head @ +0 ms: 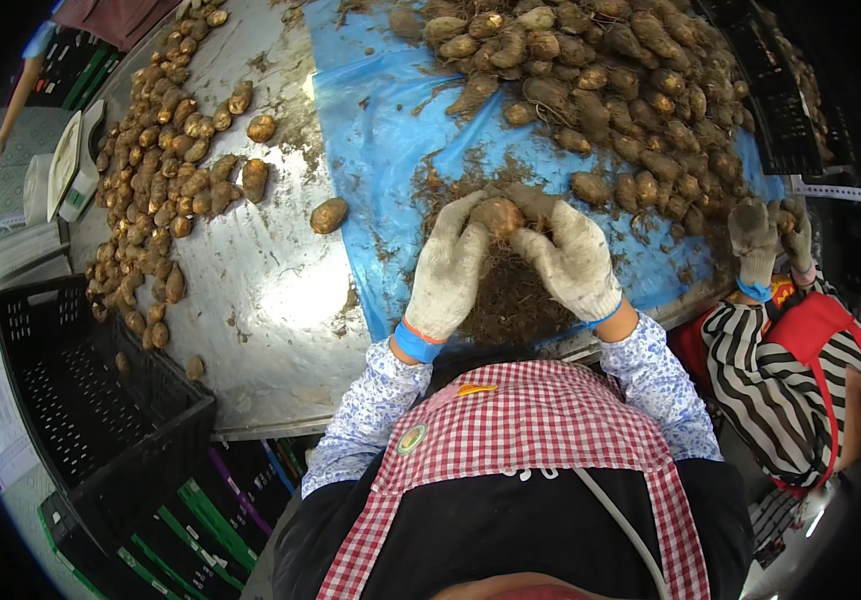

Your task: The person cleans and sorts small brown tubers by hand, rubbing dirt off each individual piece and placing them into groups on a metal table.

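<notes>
A brown taro corm (500, 217) with a pale patch and some root fibres is between my two gloved hands. My left hand (447, 266) wraps it from the left side, thumb along its near face. My right hand (577, 259) grips from the right, its thumb against the corm and its soiled fingertips bent behind it. Below the hands lies a heap of dark soil and torn roots (517, 304) on the blue plastic sheet (370, 150). A large pile of hairy taro corms (625, 90) covers the sheet beyond my right hand.
Cleaner corms (168, 150) spread along the left of the metal table (288, 330), and a single corm (329, 216) sits by the sheet's edge. A black plastic crate (100, 390) stands at the table's left corner. On the right, a co-worker's gloved hands (757, 232) hold a corm.
</notes>
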The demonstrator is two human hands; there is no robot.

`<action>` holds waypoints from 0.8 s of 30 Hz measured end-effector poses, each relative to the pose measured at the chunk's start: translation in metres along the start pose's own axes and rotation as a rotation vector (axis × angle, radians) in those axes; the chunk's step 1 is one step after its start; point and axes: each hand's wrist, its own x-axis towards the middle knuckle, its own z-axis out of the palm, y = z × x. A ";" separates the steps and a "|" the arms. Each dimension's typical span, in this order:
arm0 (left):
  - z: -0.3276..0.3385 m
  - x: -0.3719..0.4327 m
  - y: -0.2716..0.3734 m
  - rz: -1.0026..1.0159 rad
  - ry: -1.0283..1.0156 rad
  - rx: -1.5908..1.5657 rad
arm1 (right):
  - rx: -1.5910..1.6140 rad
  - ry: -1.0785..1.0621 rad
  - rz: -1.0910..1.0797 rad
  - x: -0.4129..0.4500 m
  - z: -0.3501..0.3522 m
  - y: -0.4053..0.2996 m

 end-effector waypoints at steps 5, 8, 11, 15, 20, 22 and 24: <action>-0.004 -0.005 0.010 -0.275 -0.197 -0.240 | 0.273 -0.038 0.038 -0.003 -0.004 0.008; -0.003 -0.008 -0.007 0.002 -0.192 0.202 | -0.107 -0.242 -0.057 -0.003 -0.007 0.003; -0.010 0.001 0.004 -0.026 -0.307 0.236 | -0.282 -0.229 -0.163 -0.008 -0.008 0.004; -0.007 -0.004 -0.006 -0.132 -0.325 0.075 | -0.224 -0.226 -0.120 -0.013 -0.010 -0.003; -0.004 -0.003 0.007 -0.329 -0.361 -0.216 | -0.193 -0.204 -0.055 -0.013 -0.012 -0.002; 0.001 -0.005 0.009 -0.183 -0.326 -0.141 | -0.345 -0.228 -0.206 -0.014 -0.011 0.012; 0.004 -0.006 0.006 -0.108 -0.339 0.314 | -0.344 -0.200 -0.229 -0.015 -0.007 0.012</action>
